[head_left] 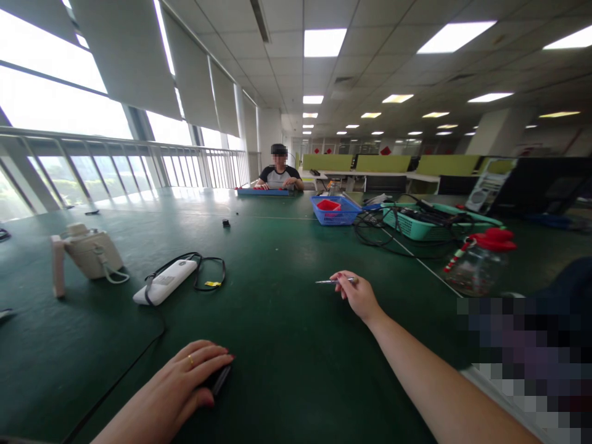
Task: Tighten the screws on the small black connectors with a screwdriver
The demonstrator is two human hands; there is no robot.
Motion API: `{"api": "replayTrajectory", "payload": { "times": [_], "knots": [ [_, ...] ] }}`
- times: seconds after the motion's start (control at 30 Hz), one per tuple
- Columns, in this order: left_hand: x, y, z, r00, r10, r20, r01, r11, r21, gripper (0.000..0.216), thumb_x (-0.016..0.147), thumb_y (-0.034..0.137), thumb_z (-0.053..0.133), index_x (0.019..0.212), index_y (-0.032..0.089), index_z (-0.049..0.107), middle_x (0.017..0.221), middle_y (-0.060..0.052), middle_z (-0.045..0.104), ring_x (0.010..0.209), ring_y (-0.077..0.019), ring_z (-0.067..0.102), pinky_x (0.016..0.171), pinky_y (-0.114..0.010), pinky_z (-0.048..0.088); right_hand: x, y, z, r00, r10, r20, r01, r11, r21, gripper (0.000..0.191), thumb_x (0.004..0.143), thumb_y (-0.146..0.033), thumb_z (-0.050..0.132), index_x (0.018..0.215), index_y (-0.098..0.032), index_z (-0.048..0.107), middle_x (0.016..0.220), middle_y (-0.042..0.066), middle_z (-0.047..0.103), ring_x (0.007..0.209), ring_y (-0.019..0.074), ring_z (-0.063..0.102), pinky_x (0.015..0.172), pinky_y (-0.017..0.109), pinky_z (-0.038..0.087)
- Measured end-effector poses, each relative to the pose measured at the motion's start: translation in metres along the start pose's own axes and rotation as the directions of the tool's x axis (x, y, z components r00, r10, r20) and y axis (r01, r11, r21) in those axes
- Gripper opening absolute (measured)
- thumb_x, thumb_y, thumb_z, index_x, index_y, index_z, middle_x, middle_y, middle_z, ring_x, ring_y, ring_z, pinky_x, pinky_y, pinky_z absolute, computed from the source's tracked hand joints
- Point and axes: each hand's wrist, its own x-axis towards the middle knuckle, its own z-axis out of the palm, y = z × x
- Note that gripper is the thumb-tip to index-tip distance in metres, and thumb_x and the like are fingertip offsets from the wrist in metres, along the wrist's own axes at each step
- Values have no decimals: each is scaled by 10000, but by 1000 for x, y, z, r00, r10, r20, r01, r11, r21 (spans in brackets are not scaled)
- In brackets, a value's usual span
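At the lower left, my left hand [185, 376] lies palm down, its fingers curved over a dark, slim-edged object [222, 380] on the green table [277, 345]. Most of that object is hidden under the fingers and thumb, so its kind is unclear. Right of centre, my right hand [356, 296] is closed around a thin silvery pen-like tool [327, 282]. Its narrow tip points left, just above the table surface, and its other end shows past my fingers. The two hands are well apart.
A white power strip [169, 280] with a black cord, a beige bottle [92, 250], a blue basket [333, 216], a green basket [416, 229] of cables and a red-lidded jar [481, 265] stand around. Across the table a person [279, 172] sits behind a blue tray [263, 192].
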Motion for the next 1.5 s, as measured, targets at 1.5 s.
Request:
{"api": "replayTrajectory", "payload": {
  "times": [1.5],
  "knots": [
    [25, 41, -19, 991, -115, 66, 122, 985, -120, 343, 874, 301, 574, 1207, 355, 637, 1233, -1, 660, 1148, -239, 604, 1039, -393, 464, -2, -7, 0, 1000, -4, 11, 4, 1000, 8, 363, 936, -465, 441, 896, -180, 663, 674, 5, 582, 554, 139, 511, 523, 268, 411]
  ]
}}
